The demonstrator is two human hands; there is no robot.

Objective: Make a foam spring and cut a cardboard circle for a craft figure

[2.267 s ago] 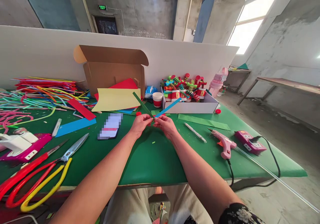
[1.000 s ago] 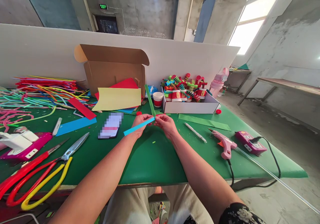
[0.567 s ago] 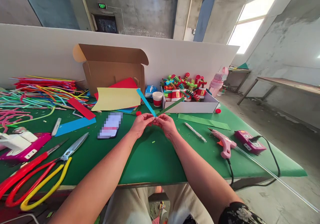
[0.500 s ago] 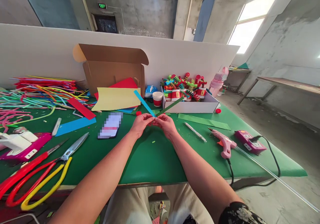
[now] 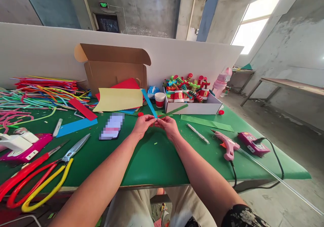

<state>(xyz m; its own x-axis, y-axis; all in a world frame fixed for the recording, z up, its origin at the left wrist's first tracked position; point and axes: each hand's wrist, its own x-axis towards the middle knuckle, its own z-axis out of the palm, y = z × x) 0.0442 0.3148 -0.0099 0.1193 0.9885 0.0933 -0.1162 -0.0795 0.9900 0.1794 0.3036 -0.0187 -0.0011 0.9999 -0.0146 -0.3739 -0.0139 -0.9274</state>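
Observation:
My left hand (image 5: pixel 142 125) and my right hand (image 5: pixel 169 127) meet above the green table (image 5: pixel 152 159), fingertips pinched together. Between them they hold two crossed paper strips. The blue strip (image 5: pixel 149 103) rises up and to the left from the pinch. The green strip (image 5: pixel 174 110) runs up and to the right, toward the white box. Where the two strips cross is hidden by my fingers.
A white box of finished colourful toys (image 5: pixel 191 98), a paper cup (image 5: pixel 159 100) and an open cardboard box (image 5: pixel 113 70) with coloured sheets stand behind. A pink glue gun (image 5: pixel 226 145) and pen (image 5: pixel 197 133) lie right; scissors (image 5: pixel 45 173), phone (image 5: pixel 111 127) and pipe cleaners (image 5: pixel 37 92) lie left.
The strips have been swapped over: 2.3 s ago green pointed left and blue right; now blue points left and green right. In the last half second both strips tilted slightly. My hands stayed in place.

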